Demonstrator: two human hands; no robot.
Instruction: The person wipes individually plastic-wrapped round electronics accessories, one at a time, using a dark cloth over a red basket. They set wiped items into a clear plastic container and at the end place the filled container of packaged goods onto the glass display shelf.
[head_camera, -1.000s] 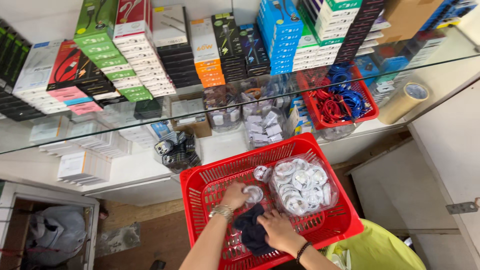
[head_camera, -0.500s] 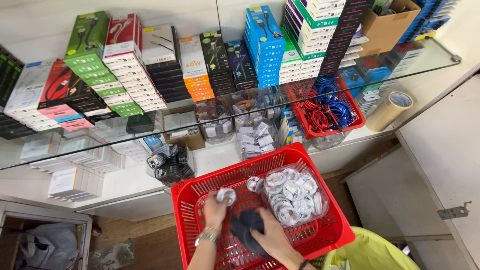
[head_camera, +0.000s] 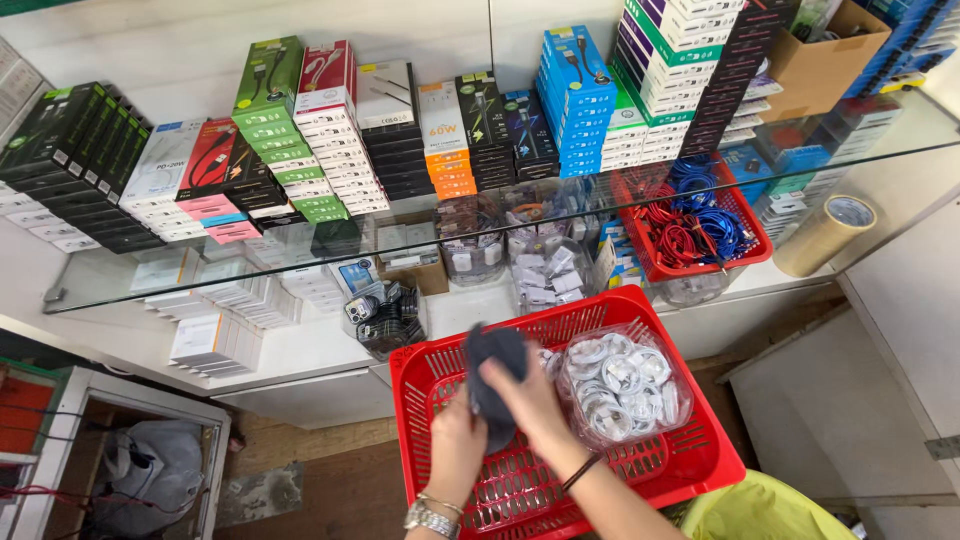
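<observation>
A red plastic basket sits low in front of me. Both my hands are over it, holding a dark blue-grey cloth. My right hand grips the cloth from the right side. My left hand, with a metal watch at the wrist, holds the cloth's lower end from below. Inside the basket, to the right of my hands, lies a clear bag of coiled white cables.
A glass shelf carries rows of boxed cables in green, red, white, orange, black and blue. A smaller red basket of red and blue cables and a tape roll stand at right. A yellow-green bag lies below.
Both hands have lifted the dark cloth up from the basket floor. The small coiled white cable that my left hand held earlier is no longer seen in it.
</observation>
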